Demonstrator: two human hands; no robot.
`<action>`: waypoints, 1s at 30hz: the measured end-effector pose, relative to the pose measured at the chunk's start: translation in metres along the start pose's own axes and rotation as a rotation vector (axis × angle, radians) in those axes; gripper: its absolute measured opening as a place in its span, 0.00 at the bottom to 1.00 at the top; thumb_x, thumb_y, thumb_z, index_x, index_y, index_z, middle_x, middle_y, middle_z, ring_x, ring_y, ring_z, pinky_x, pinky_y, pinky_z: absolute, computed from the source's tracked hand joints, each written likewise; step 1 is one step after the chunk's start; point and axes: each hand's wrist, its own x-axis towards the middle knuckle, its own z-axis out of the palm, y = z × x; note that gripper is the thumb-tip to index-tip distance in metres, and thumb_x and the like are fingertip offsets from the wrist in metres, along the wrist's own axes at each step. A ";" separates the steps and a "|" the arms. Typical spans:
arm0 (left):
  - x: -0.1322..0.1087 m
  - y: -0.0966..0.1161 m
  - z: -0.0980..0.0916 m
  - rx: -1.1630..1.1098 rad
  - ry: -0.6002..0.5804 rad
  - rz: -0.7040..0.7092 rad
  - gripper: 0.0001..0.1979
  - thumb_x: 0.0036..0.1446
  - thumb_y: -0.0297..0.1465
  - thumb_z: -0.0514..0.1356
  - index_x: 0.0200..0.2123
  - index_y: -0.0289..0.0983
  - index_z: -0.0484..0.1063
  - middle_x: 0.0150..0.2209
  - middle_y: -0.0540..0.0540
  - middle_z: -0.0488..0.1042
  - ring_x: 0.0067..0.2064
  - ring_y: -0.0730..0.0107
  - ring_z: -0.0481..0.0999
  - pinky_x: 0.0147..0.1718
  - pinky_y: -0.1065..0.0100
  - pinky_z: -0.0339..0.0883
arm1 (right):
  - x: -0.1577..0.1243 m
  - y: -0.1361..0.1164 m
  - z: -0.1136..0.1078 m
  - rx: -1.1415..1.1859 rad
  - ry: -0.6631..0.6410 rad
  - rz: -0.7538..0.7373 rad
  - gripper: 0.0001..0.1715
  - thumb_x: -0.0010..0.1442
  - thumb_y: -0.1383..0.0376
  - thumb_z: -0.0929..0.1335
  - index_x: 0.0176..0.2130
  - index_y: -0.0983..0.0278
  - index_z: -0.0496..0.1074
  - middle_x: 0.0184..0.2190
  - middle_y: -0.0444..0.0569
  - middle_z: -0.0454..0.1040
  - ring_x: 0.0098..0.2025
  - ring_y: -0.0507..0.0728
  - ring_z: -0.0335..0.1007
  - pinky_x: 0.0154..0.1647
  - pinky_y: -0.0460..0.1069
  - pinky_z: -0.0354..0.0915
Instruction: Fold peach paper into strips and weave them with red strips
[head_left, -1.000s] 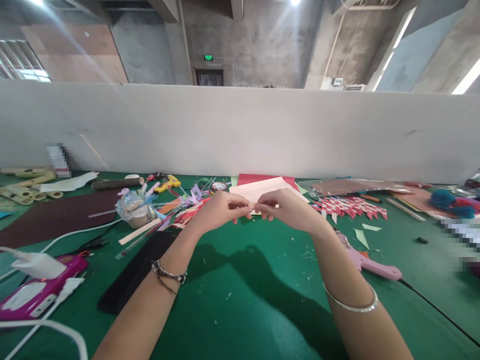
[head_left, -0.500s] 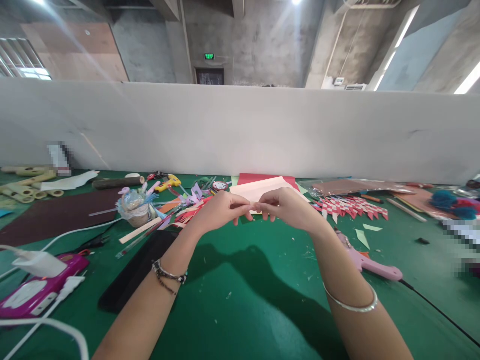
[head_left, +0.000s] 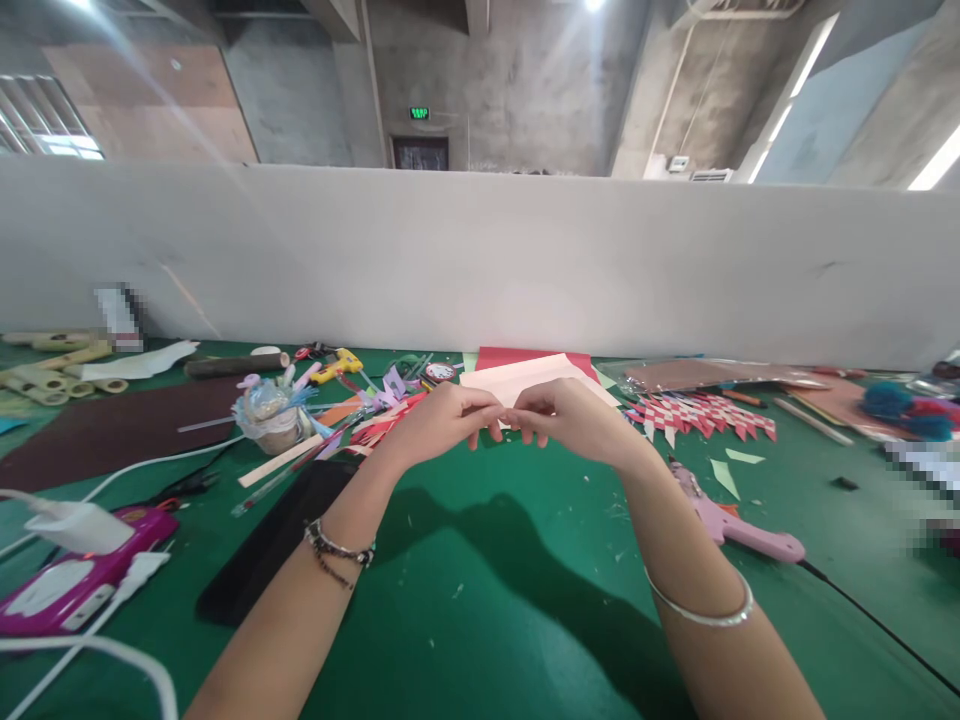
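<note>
My left hand (head_left: 454, 418) and my right hand (head_left: 566, 415) meet fingertip to fingertip above the green table, mid-view. Both are closed in a pinch. Whatever lies between the fingers is too small or hidden to make out. Just beyond the hands is a pale pink sheet of paper (head_left: 517, 378), partly covered by them; I cannot tell whether the fingers touch it. A red sheet (head_left: 495, 355) lies behind it. Right of my right hand sits a red-and-white woven paper piece (head_left: 705, 412). Purple and red paper strips (head_left: 390, 418) lie left of my left hand.
A pink glue gun (head_left: 757, 537) with a black cord lies beside my right forearm. Left are a dark case (head_left: 270, 550), a wrapped pot (head_left: 274, 410), a magenta power strip (head_left: 142, 540) with white cables, and a yellow glue gun (head_left: 337, 366). A white partition (head_left: 480, 260) borders the table (head_left: 480, 620).
Both hands stay in nearly the same place, fingertips together. The fingers have shifted only very slightly; the things on the table have not moved.
</note>
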 end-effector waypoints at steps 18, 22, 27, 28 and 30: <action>-0.012 -0.013 -0.034 -0.014 0.233 -0.103 0.19 0.57 0.41 0.52 0.28 0.32 0.74 0.26 0.46 0.76 0.19 0.78 0.68 0.20 0.76 0.61 | -0.006 0.016 -0.026 0.017 0.230 0.051 0.20 0.56 0.55 0.62 0.20 0.64 0.65 0.18 0.42 0.62 0.20 0.47 0.53 0.21 0.45 0.50; -0.015 -0.015 -0.038 -0.018 0.271 -0.118 0.18 0.56 0.40 0.53 0.30 0.32 0.74 0.26 0.45 0.77 0.18 0.79 0.67 0.19 0.77 0.60 | -0.005 0.016 -0.025 0.068 0.309 0.093 0.16 0.54 0.56 0.64 0.23 0.65 0.68 0.18 0.42 0.65 0.20 0.48 0.53 0.20 0.45 0.50; -0.016 -0.020 -0.042 0.039 0.305 -0.108 0.17 0.57 0.38 0.53 0.29 0.33 0.75 0.24 0.47 0.76 0.18 0.79 0.66 0.20 0.77 0.60 | -0.002 0.019 -0.024 0.188 0.372 0.085 0.14 0.52 0.57 0.66 0.25 0.65 0.69 0.20 0.43 0.69 0.23 0.49 0.61 0.27 0.45 0.57; -0.016 -0.021 -0.042 0.044 0.307 -0.109 0.16 0.57 0.38 0.53 0.29 0.33 0.75 0.24 0.47 0.76 0.18 0.79 0.66 0.20 0.77 0.60 | -0.002 0.020 -0.023 0.217 0.388 0.081 0.13 0.52 0.57 0.67 0.25 0.66 0.69 0.21 0.44 0.70 0.24 0.49 0.63 0.29 0.46 0.58; -0.016 -0.021 -0.042 0.045 0.311 -0.112 0.16 0.57 0.37 0.53 0.30 0.33 0.75 0.24 0.47 0.76 0.19 0.79 0.66 0.20 0.78 0.60 | -0.001 0.021 -0.023 0.272 0.419 0.074 0.13 0.51 0.57 0.67 0.27 0.66 0.70 0.22 0.45 0.71 0.26 0.50 0.65 0.31 0.46 0.59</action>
